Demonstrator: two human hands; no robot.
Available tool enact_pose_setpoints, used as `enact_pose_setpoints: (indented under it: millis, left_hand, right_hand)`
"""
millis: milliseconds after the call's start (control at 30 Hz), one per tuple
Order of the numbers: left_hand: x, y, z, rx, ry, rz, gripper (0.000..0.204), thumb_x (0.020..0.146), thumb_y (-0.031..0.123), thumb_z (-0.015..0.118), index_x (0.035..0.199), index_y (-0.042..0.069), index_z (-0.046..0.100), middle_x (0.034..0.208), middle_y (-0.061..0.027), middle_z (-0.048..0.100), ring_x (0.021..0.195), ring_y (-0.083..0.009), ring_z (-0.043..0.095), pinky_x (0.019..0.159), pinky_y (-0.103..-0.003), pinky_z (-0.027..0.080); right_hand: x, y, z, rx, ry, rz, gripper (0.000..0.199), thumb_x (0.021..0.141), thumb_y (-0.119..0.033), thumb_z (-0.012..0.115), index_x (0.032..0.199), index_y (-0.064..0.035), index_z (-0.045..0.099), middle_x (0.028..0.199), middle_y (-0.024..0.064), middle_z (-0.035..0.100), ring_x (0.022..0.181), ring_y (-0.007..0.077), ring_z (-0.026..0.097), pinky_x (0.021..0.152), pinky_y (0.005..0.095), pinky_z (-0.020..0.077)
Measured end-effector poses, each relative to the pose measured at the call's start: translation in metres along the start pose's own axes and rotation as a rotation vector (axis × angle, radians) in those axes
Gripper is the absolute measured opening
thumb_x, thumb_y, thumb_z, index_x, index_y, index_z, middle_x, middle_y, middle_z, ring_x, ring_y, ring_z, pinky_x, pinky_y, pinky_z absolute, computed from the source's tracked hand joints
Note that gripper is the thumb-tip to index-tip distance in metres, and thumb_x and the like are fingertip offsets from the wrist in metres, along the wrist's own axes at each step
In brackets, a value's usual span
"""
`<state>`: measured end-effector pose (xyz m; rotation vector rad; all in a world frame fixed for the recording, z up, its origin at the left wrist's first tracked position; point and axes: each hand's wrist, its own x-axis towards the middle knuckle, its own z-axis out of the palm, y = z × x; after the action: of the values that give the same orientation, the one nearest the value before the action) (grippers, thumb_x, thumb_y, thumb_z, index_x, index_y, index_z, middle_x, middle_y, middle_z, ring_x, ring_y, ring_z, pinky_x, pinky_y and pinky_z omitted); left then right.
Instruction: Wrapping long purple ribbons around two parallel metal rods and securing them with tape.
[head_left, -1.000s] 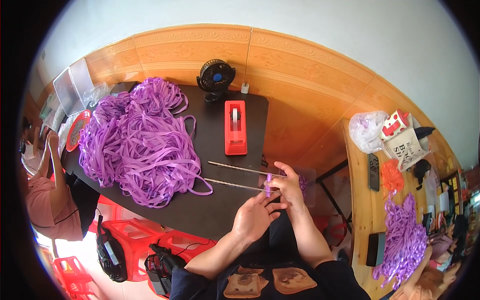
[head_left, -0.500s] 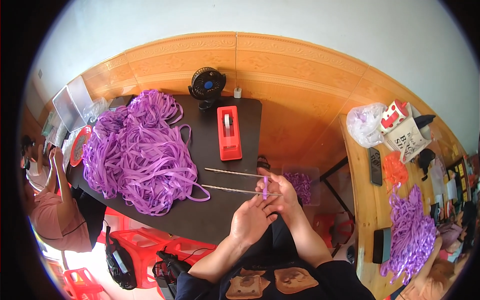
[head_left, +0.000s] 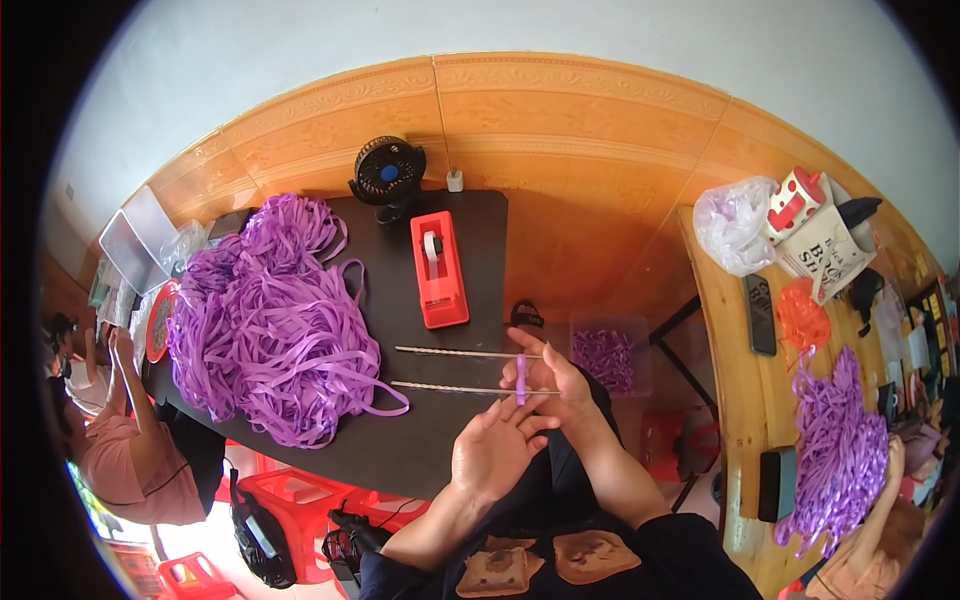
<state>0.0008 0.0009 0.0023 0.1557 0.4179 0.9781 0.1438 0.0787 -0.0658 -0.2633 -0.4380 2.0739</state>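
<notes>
Two thin twisted metal rods (head_left: 450, 387) run side by side out past the right edge of the dark table. A short band of purple ribbon (head_left: 521, 380) spans both of them near their free ends. Behind and beside this band is my right hand (head_left: 563, 385), its index finger stretched out and other fingers apart, touching the band. My left hand (head_left: 492, 452) is turned palm up just below the lower rod, fingers spread and lightly curled, the tips close to the ribbon. No ribbon end shows in either hand.
A large heap of purple ribbon (head_left: 270, 320) covers the dark table's left. Behind the rods stand a red tape dispenser (head_left: 438, 270) and a black fan (head_left: 389, 172). A clear bin (head_left: 612, 355) of purple pieces sits below, right. People work at left and at the wooden table (head_left: 735, 400).
The view has shifted slightly, so the table items sit a little lower and leftward. My right index finger has lifted and straightened away from the band. The ribbon stays on both rods.
</notes>
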Motion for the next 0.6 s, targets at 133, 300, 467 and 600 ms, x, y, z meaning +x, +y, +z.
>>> enact_pose_setpoints:
  millis: [133, 300, 467, 600]
  left_hand:
    - [-0.001, 0.001, 0.0, 0.009, -0.018, 0.006, 0.066, 0.084, 0.042, 0.059, 0.129, -0.003, 0.043, 0.133, -0.0153, 0.046, 0.108, -0.0309, 0.053, 0.091, -0.037, 0.039]
    - [0.001, -0.001, -0.004, -0.004, -0.013, 0.003, 0.066, 0.084, 0.042, 0.059, 0.129, -0.003, 0.043, 0.134, -0.0159, 0.045, 0.109, -0.0319, 0.053, 0.094, -0.039, 0.039]
    - [0.002, -0.001, -0.003, 0.016, -0.031, -0.013, 0.062, 0.084, 0.042, 0.057, 0.13, 0.003, 0.045, 0.133, -0.0107, 0.048, 0.113, -0.0293, 0.052, 0.09, -0.035, 0.038]
    - [0.003, -0.002, -0.003, -0.012, -0.016, 0.012, 0.061, 0.085, 0.041, 0.057, 0.126, -0.003, 0.046, 0.133, -0.0151, 0.046, 0.108, -0.0308, 0.053, 0.089, -0.037, 0.04]
  right_hand:
    - [0.002, -0.011, 0.006, -0.219, 0.056, 0.041, 0.065, 0.089, -0.021, 0.063, 0.143, -0.0063, 0.031, 0.092, 0.015, 0.062, 0.089, 0.0245, 0.062, 0.08, 0.0361, 0.0517]
    - [0.002, -0.014, 0.004, -0.331, 0.088, 0.051, 0.065, 0.084, -0.006, 0.065, 0.141, -0.0049, 0.033, 0.089, 0.0135, 0.064, 0.082, 0.0225, 0.065, 0.074, 0.0315, 0.0534]
    - [0.013, 0.023, -0.05, -0.013, -0.098, -0.035, 0.06, 0.087, 0.0, 0.061, 0.14, -0.0067, 0.036, 0.091, 0.0157, 0.067, 0.088, 0.0245, 0.067, 0.071, 0.0301, 0.0554]
    - [0.019, 0.041, -0.058, 0.276, -0.378, -0.092, 0.061, 0.088, -0.004, 0.061, 0.142, -0.0084, 0.032, 0.101, 0.0228, 0.064, 0.092, 0.0282, 0.067, 0.075, 0.0326, 0.0569]
